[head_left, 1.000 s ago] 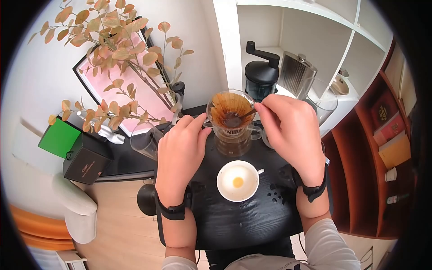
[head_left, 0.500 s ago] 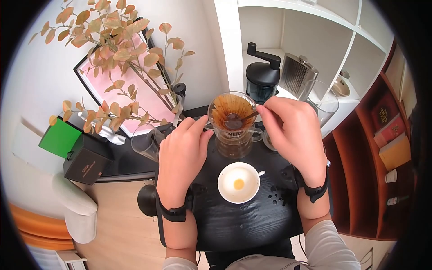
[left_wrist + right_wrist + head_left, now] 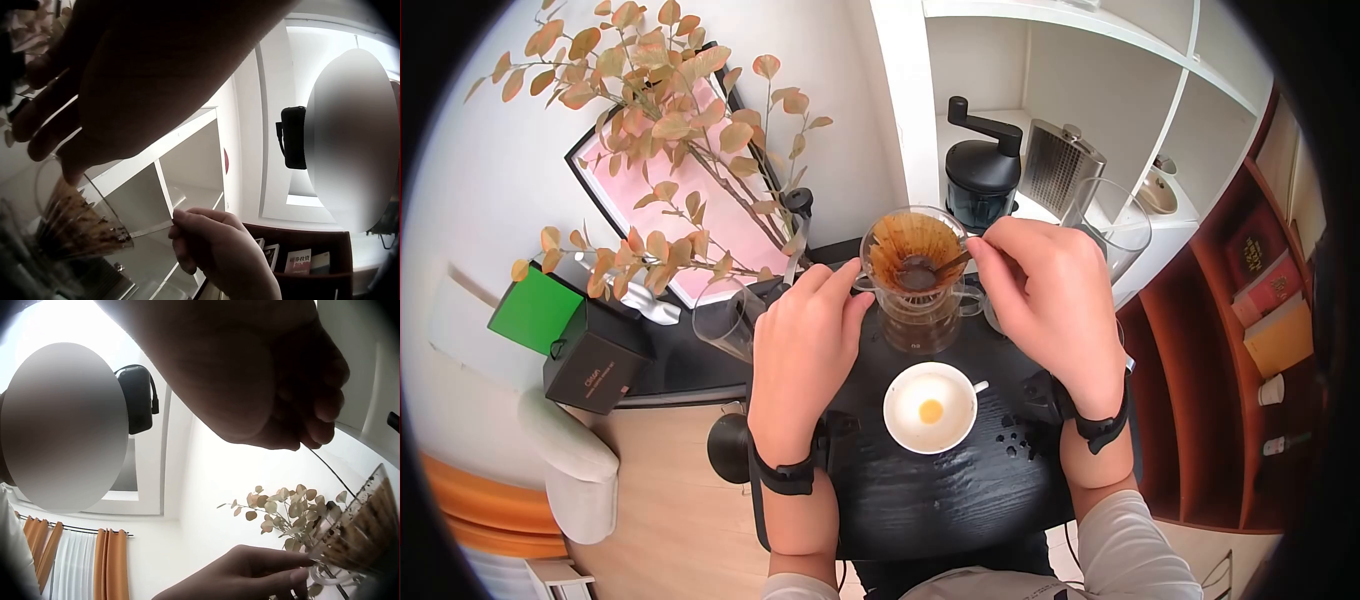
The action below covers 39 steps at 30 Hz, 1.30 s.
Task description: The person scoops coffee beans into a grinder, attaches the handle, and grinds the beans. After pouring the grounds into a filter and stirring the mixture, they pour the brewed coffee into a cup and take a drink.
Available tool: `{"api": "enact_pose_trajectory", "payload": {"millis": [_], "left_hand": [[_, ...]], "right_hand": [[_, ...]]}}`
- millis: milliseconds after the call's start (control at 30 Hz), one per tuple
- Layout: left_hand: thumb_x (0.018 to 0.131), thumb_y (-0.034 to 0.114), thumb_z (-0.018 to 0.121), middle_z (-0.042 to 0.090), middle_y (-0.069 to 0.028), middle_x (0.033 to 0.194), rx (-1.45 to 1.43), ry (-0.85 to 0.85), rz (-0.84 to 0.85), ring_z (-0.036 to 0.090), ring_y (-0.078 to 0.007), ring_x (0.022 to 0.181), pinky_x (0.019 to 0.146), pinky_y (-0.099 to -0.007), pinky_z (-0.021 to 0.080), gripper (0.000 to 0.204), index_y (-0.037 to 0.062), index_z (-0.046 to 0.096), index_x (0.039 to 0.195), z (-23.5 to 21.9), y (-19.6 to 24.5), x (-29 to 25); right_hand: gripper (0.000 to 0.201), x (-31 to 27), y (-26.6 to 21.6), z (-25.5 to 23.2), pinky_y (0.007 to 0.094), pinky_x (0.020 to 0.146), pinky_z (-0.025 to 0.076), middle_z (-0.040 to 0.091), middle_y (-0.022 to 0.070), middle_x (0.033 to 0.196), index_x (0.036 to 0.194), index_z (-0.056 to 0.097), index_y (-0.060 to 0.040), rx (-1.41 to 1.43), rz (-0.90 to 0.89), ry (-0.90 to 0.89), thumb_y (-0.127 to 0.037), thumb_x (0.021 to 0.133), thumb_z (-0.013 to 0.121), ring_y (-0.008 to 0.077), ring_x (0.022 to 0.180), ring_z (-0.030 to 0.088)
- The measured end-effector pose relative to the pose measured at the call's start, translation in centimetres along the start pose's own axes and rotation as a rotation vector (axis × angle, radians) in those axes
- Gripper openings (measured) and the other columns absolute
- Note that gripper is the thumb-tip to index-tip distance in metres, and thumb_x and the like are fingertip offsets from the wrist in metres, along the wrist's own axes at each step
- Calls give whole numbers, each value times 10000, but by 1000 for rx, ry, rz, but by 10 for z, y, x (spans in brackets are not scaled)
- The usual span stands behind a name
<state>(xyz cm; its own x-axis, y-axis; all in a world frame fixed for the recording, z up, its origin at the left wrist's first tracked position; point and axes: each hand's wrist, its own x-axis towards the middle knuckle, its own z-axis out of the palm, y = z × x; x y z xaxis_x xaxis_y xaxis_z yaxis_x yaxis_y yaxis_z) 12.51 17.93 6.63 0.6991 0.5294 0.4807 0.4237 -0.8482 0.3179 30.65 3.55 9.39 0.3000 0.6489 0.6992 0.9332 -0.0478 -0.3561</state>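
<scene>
In the head view a clear coffee dripper [image 3: 948, 226] sits on a glass server [image 3: 920, 332], its brown-stained paper filter [image 3: 900, 240] holding dark liquid at the bottom. My left hand [image 3: 805, 350] pinches the dripper's side handle between fingers and thumb. From the other side my right hand [image 3: 1050, 295] pinches a thin dark stick [image 3: 952, 262] that slants down into the filter. Its thin shaft [image 3: 330, 467] shows in the right wrist view; its lower end is hidden. Nearer the body, a white cup [image 3: 930, 385] holds a little amber liquid.
Water drops [image 3: 1013, 440] dot the black table [image 3: 940, 510] right of the cup. An empty clear glass [image 3: 725, 318] stands left of the left hand. Behind are a hand grinder [image 3: 983, 168] and a steel flask [image 3: 1060, 165] on a white shelf. Leafy branches [image 3: 670, 125] hang at left.
Both hands keep their hold at the dripper. The stick's visible part shifts slightly within the filter; otherwise only the head view has drifted a little.
</scene>
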Motion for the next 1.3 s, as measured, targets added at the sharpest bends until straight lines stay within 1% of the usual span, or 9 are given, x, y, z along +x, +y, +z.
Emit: {"api": "enact_pose_trajectory", "payload": {"millis": [133, 167, 200, 267, 533, 600, 1067, 1133, 1300], "left_hand": [[925, 137, 775, 675, -124, 877, 8, -14, -12, 667, -285, 718, 666, -401, 529, 324, 26, 752, 1228, -2, 1, -1], [942, 164, 749, 652, -113, 896, 12, -24, 12, 697, -349, 800, 662, -448, 562, 294, 49, 729, 1212, -1, -1, -1], [942, 164, 749, 652, -113, 896, 13, -21, 11, 697, -349, 800, 662, -448, 562, 294, 49, 729, 1212, -1, -2, -2], [925, 139, 775, 676, -116, 875, -12, -8, -5, 663, -290, 726, 679, -409, 535, 343, 34, 742, 1249, -1, 0, -3], [913, 125, 787, 669, -104, 854, -29, 24, 18, 657, -281, 702, 660, -398, 526, 331, 40, 747, 1230, -1, -5, -2], [912, 125, 787, 670, -104, 855, -34, 22, 15, 656, -277, 695, 656, -395, 526, 329, 39, 748, 1227, 0, -5, -1], [915, 132, 784, 681, -108, 866, -4, 17, 22, 662, -264, 697, 652, -392, 532, 326, 36, 751, 1225, -5, 0, -2], [930, 165, 763, 656, -117, 895, -2, -7, 22, 696, -342, 801, 669, -450, 556, 287, 35, 739, 1185, -5, 0, -2], [930, 166, 763, 657, -119, 894, -1, -12, 28, 696, -343, 802, 667, -449, 555, 288, 34, 739, 1184, -6, 0, -4]], "right_hand": [[193, 1, -3, -6, 454, 577, 500, 644, 148, 715, 796, 646, -16, 21, 4, -4, -124, 951, 689, 383, 650, 645], [188, 1, -2, -5, 448, 574, 496, 641, 145, 711, 798, 648, -15, 45, 4, 31, -115, 949, 698, 376, 638, 641], [183, 0, -1, -5, 443, 570, 492, 639, 142, 707, 800, 649, -14, 70, 6, 64, -106, 947, 706, 369, 627, 636], [178, -2, -3, -6, 437, 567, 487, 632, 139, 701, 803, 651, -12, 85, 14, 80, -97, 946, 714, 362, 617, 631], [154, 0, 0, -8, 428, 561, 476, 620, 141, 697, 828, 666, -4, 88, 57, 97, -81, 948, 725, 354, 609, 622], [146, 0, -1, -6, 430, 563, 476, 625, 143, 706, 837, 670, -4, 112, 15, 104, -80, 949, 725, 358, 617, 624], [164, 0, -1, -5, 448, 581, 493, 625, 127, 743, 840, 676, -25, 37, -16, 80, -128, 961, 715, 373, 658, 636], [162, -1, -1, -5, 449, 581, 495, 624, 123, 749, 841, 679, -30, 32, -15, 74, -134, 960, 715, 373, 661, 636], [149, -2, -2, -6, 446, 582, 496, 613, 121, 742, 841, 683, -37, 15, -11, 58, -127, 954, 720, 366, 663, 636]]}}
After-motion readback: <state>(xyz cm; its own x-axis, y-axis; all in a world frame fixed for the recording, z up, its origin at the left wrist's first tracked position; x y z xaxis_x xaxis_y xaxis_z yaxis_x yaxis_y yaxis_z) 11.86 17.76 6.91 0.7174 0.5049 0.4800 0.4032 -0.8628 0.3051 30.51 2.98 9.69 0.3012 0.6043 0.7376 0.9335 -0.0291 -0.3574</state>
